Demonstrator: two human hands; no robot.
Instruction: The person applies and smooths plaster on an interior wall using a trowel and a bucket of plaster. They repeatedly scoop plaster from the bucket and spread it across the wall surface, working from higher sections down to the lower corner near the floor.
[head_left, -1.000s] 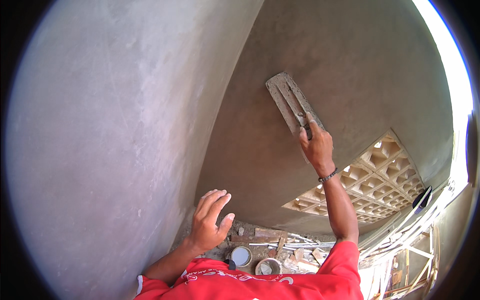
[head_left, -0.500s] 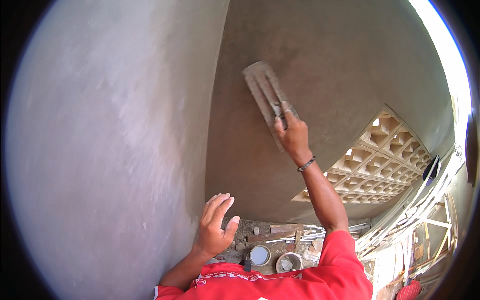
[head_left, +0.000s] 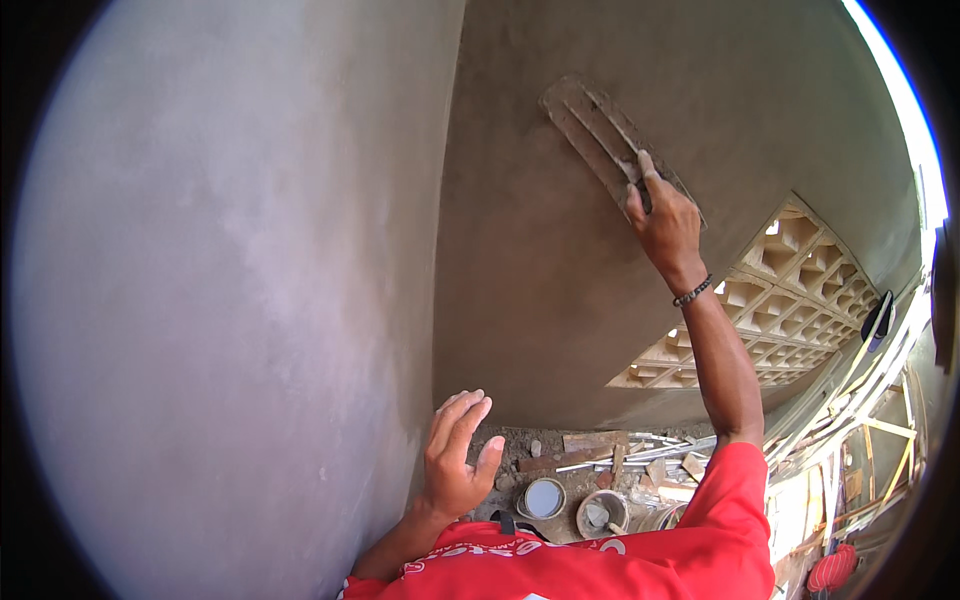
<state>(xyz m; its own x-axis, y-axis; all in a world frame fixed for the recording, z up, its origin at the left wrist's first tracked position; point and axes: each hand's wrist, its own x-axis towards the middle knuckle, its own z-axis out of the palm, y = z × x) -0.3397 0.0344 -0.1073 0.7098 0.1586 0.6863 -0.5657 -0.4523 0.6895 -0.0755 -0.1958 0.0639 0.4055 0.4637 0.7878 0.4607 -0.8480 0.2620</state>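
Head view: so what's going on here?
A person's right hand grips a trowel, which appears to lie flat against the darker grey wall, up and to the left of the vent blocks in the picture. The left hand holds nothing; it is raised, fingers slightly bent, near the corner with the paler wall. Below, two buckets stand on the ground near some wood scraps.

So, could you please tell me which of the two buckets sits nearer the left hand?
The left bucket, showing a smooth pale surface inside; the right bucket holds a grey lump.
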